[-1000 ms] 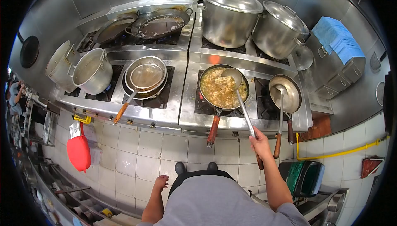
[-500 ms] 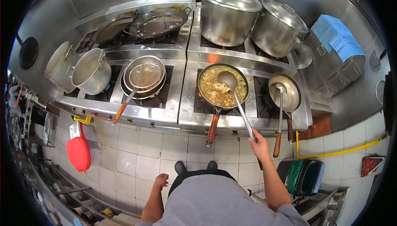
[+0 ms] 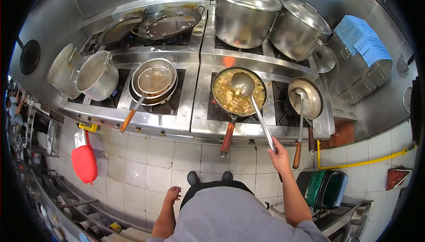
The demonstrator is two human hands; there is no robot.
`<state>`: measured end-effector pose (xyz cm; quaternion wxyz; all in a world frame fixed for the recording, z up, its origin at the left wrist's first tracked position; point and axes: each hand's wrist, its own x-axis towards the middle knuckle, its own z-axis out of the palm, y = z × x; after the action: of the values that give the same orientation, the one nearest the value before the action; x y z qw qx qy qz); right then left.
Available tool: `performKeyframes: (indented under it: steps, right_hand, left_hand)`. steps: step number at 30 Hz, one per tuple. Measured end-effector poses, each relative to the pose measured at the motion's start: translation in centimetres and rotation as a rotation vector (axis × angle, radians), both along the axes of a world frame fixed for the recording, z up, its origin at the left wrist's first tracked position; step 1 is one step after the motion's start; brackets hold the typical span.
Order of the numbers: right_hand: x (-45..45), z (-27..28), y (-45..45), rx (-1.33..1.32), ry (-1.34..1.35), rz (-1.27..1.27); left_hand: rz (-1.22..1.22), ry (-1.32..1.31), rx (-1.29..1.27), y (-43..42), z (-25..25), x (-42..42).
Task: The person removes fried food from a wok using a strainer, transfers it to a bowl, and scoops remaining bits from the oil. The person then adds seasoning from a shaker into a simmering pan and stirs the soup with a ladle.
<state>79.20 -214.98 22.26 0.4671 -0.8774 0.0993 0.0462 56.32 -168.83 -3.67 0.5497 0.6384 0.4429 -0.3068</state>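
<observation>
My right hand (image 3: 278,154) is closed around the handle of a long metal ladle (image 3: 261,120). The ladle's bowl rests in a frying pan (image 3: 264,101) filled with a chunky yellow-green stew (image 3: 228,94). That pan sits on a front burner, its reddish-brown handle (image 3: 227,139) pointing toward me. Down by my side, away from the stove, my left hand (image 3: 173,193) hangs with its fingers curled and nothing visible in them. To the right, a smaller pan (image 3: 313,96) holds a second ladle (image 3: 301,127) with a wooden handle.
Two large lidded pots (image 3: 245,18) stand on the back burners. A strainer over a pan (image 3: 155,80), two tall pots (image 3: 95,76) and two woks (image 3: 170,25) occupy the left side. Blue cloths (image 3: 363,40) lie at right. A yellow pipe (image 3: 367,163) runs low along the right wall.
The ladle's bowl has shifted slightly, and the clump of food beside it has spread into the stew. My right hand moved a little; my left stays put.
</observation>
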Motion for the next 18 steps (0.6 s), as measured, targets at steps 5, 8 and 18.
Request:
performKeyframes:
  steps: [5,8,18]
  right_hand:
    - [-0.1,-1.1,-1.3,-0.157,-0.151,0.032]
    - [-0.1,0.7,-1.2,-0.226,-0.133,0.035]
    - [-1.2,3.0,-0.8,-0.214,-0.049,0.109]
  left_hand:
    - [0.001,-0.008,-0.003,-0.1,0.1,0.1]
    - [0.004,-0.011,-0.001,-0.1,-0.1,0.3]
    - [-0.008,-0.026,-0.001,0.0,0.0,0.8]
